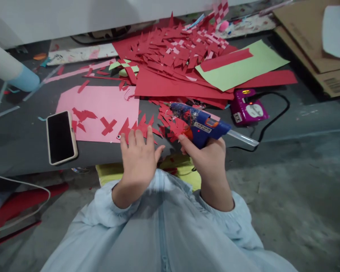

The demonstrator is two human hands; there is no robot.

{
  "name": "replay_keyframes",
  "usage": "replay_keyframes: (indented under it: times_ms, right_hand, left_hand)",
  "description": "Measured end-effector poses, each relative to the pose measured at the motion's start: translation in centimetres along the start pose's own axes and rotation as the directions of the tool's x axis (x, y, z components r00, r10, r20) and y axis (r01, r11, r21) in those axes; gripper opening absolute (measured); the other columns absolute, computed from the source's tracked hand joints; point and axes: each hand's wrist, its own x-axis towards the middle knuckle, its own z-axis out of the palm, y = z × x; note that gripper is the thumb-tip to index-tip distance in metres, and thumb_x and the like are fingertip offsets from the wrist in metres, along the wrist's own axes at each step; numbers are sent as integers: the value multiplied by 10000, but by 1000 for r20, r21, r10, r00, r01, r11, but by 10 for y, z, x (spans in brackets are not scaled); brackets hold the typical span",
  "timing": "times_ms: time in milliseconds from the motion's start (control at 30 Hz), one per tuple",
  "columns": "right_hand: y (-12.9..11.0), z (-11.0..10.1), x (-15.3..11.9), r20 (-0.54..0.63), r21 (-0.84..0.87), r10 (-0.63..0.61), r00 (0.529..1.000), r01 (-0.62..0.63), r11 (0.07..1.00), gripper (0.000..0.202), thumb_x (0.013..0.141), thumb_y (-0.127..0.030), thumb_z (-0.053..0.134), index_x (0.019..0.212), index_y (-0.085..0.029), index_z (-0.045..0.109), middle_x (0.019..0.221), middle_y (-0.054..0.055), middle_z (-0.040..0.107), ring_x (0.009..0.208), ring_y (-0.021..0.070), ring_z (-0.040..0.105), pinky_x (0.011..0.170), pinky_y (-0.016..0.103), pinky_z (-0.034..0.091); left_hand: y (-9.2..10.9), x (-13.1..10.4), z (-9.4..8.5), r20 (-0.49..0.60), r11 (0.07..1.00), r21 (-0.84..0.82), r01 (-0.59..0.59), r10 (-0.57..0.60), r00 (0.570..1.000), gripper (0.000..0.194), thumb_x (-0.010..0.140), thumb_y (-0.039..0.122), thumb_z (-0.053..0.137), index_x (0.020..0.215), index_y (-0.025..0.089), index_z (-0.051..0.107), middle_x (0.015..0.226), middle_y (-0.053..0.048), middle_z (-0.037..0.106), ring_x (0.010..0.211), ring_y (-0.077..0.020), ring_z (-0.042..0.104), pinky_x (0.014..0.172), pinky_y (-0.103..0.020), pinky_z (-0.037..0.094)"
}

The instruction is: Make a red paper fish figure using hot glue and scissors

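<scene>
My left hand [138,158] lies palm down with its fingers spread, over a red folded-paper piece [143,126] with spiky edges and a small googly eye at its left end. My right hand [205,155] is wrapped round the handle of a blue glue gun [201,122]. The gun's nozzle points left, above red paper scraps, and a clear glue stick [242,138] sticks out of its back. Left of my left hand, a pink sheet [102,102] carries a red paper cross [108,125] and another red folded piece [83,114].
A phone [61,138] lies at the front left. Behind stands a large heap of red strips [172,49], beside a light green sheet [243,68]. A purple power box [248,107] with a black cable sits at the right, near cardboard [308,37].
</scene>
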Motion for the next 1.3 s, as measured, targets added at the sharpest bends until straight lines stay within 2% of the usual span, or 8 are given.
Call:
replay_keyframes:
  times_ms: [133,333,467,767,900,1033,1133,1300]
  right_hand:
    - [2,-1,0,-1,8,8,1000,-8,1000,332,715,-498,724,562,-235,590,488,13,603,486,209,598,576,393,537]
    - [3,1,0,33,76,37,999,-40,996,328,739,-457,745,549,-243,585,468,3,599,438,189,574,505,360,515]
    - [2,2,0,29,95,33,999,-35,995,330,735,-433,751,518,-240,596,462,8,597,430,183,569,501,361,516]
    - [5,3,-1,28,98,32,999,-34,995,316,740,-405,750,525,-226,604,464,-3,600,435,167,568,487,326,510]
    - [6,4,-2,31,139,64,997,-67,988,284,729,-394,751,553,-215,618,474,-6,599,431,164,563,474,324,495]
    - [6,5,-3,22,121,53,998,-56,991,300,727,-377,754,520,-221,603,462,-3,579,425,161,547,466,328,487]
    - [6,5,-3,25,127,49,998,-52,991,285,726,-376,766,540,-229,609,478,-2,588,434,169,550,468,339,489]
    - [5,3,-3,25,150,67,997,-70,986,270,719,-366,773,549,-228,615,470,-2,574,420,170,534,446,345,479]
  left_hand:
    - [9,6,15,-56,984,-101,-147,142,988,677,1016,439,484,1488,-41,421,1434,-284,556,1387,-347,508,1149,-460,428]
    - [14,7,28,-64,979,-30,-201,199,978,611,1037,402,441,1483,-16,443,1461,-267,547,1370,-339,537,1131,-439,452]
    - [11,4,30,-54,975,-21,-223,221,974,646,1032,401,454,1472,-71,430,1492,-285,515,1400,-345,512,1171,-429,419]
    - [3,2,33,-93,963,-67,-261,255,962,554,1015,406,495,1472,92,490,1513,-263,494,1370,-354,529,1102,-472,458]
    - [4,8,30,-98,966,-65,-252,245,964,540,1024,431,460,1426,75,517,1449,-261,545,1247,-326,593,1034,-437,484]
    - [9,16,29,-44,978,-41,-202,201,979,602,1032,464,422,1467,49,459,1573,-276,416,1224,-317,594,1013,-434,484]
    - [13,19,27,-11,982,-41,-187,187,982,633,1036,474,405,1497,41,418,1586,-275,401,1261,-322,572,1025,-445,476]
    - [7,10,22,-63,967,-99,-234,229,971,579,1019,386,479,1469,22,453,1582,-276,407,1247,-315,587,1040,-424,473]
